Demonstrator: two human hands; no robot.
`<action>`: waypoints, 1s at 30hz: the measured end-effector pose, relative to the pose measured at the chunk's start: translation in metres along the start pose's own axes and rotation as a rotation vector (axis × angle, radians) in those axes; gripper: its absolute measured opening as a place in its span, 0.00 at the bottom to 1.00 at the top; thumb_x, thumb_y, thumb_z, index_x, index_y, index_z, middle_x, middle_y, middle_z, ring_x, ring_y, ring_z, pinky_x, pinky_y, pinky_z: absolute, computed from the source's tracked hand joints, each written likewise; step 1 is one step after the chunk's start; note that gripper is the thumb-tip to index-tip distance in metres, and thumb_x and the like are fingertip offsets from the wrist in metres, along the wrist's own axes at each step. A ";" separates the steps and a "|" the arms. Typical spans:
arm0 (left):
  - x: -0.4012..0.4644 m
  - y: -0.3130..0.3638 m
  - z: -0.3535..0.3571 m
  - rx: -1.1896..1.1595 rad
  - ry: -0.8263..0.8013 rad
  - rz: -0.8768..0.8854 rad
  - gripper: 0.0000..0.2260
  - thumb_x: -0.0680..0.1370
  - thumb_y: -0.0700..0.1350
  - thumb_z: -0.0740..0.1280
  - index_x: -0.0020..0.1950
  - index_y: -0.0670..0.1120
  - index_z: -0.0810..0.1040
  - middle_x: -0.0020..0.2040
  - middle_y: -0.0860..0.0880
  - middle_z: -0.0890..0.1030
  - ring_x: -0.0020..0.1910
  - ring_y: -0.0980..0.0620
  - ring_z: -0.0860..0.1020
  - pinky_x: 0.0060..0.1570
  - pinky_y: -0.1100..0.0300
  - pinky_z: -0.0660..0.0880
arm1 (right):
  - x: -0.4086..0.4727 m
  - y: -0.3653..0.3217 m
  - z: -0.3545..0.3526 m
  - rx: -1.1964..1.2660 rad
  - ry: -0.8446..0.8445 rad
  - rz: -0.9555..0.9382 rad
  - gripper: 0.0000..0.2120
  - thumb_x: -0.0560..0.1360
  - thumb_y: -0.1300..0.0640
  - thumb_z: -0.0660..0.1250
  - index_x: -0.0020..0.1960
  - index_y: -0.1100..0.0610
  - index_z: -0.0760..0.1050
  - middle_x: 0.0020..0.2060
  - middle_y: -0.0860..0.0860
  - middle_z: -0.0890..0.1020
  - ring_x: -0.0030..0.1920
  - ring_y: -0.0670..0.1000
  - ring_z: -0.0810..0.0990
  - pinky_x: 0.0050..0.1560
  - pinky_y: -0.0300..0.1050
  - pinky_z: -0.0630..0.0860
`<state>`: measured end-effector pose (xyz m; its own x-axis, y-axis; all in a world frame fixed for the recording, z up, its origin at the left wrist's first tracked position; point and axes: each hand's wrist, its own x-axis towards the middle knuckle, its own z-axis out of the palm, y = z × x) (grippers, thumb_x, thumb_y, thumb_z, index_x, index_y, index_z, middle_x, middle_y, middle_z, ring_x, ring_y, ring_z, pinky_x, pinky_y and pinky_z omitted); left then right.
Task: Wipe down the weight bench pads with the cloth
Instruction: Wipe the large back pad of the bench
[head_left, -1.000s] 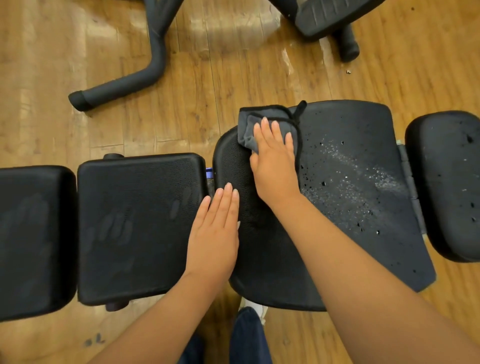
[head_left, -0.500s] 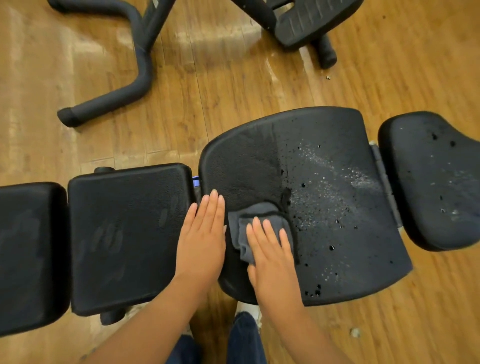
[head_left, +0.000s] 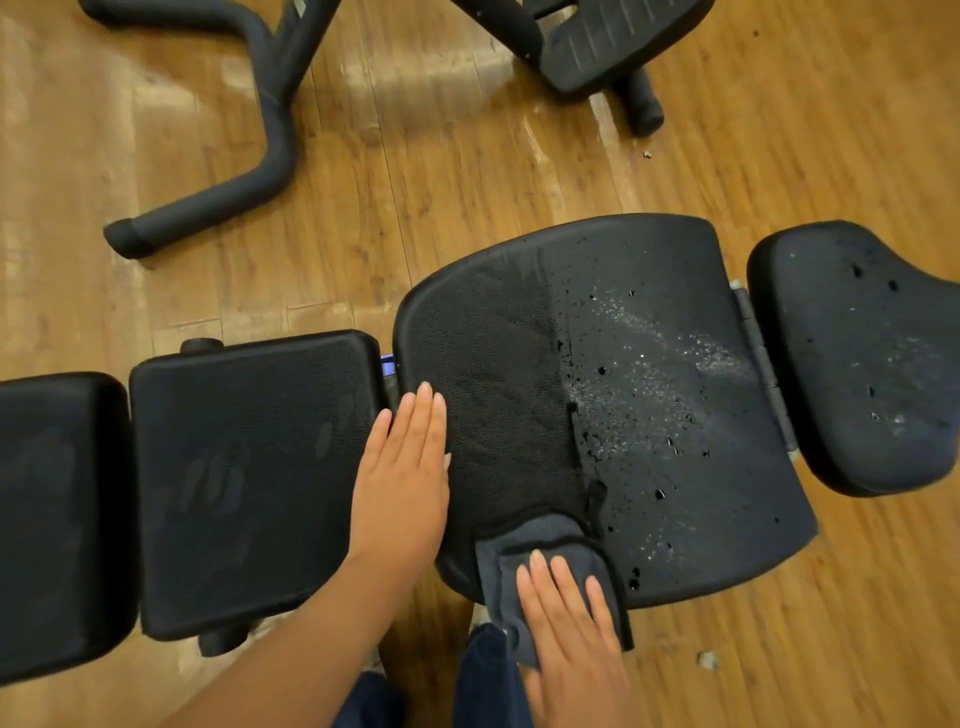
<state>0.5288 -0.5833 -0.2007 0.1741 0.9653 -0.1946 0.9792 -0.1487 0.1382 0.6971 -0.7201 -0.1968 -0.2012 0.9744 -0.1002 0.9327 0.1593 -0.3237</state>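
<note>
The black weight bench lies across the view as several pads. The wide middle pad (head_left: 498, 364) has a wiped matte strip on its left part and spray droplets on its right part. My right hand (head_left: 571, 629) presses flat on a dark grey cloth (head_left: 530, 540) at the pad's near edge, where the cloth hangs partly over the rim. My left hand (head_left: 402, 478) rests flat, fingers together, across the gap between the middle pad and the square pad (head_left: 249, 467) to its left. Droplets also dot the right end pad (head_left: 862, 364).
A further black pad (head_left: 52, 519) sits at the far left. On the wooden floor (head_left: 467, 171) beyond the bench stand a curved black frame leg (head_left: 218, 202) and another black machine base (head_left: 613, 47). My dark trouser legs (head_left: 483, 686) are below the bench edge.
My right hand has dragged the cloth from the middle pad's far edge down to its near edge, leaving a wiped strip. My left hand stayed in place; the camera view shifted.
</note>
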 end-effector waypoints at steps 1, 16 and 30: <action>0.000 0.000 0.000 -0.002 -0.002 0.001 0.24 0.80 0.47 0.46 0.74 0.39 0.60 0.73 0.41 0.63 0.73 0.45 0.62 0.69 0.48 0.56 | -0.003 0.000 0.001 -0.009 0.017 0.003 0.26 0.73 0.58 0.52 0.71 0.55 0.60 0.75 0.46 0.54 0.75 0.48 0.52 0.71 0.49 0.53; -0.002 -0.001 0.003 -0.017 0.013 0.002 0.24 0.80 0.47 0.46 0.75 0.38 0.57 0.74 0.40 0.61 0.74 0.45 0.60 0.71 0.48 0.54 | 0.053 0.003 -0.007 -0.082 -0.037 0.077 0.30 0.67 0.56 0.54 0.70 0.58 0.62 0.69 0.52 0.68 0.75 0.47 0.46 0.71 0.52 0.51; -0.001 -0.002 0.007 -0.039 0.043 0.003 0.24 0.80 0.46 0.50 0.74 0.39 0.58 0.74 0.40 0.62 0.73 0.45 0.60 0.70 0.48 0.56 | 0.179 0.011 -0.018 -0.110 -0.009 0.112 0.28 0.74 0.55 0.48 0.73 0.60 0.60 0.73 0.55 0.62 0.74 0.54 0.55 0.73 0.55 0.50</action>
<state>0.5275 -0.5854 -0.2073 0.1716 0.9734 -0.1521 0.9737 -0.1440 0.1765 0.6768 -0.5411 -0.2010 -0.0965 0.9857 -0.1382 0.9765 0.0669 -0.2047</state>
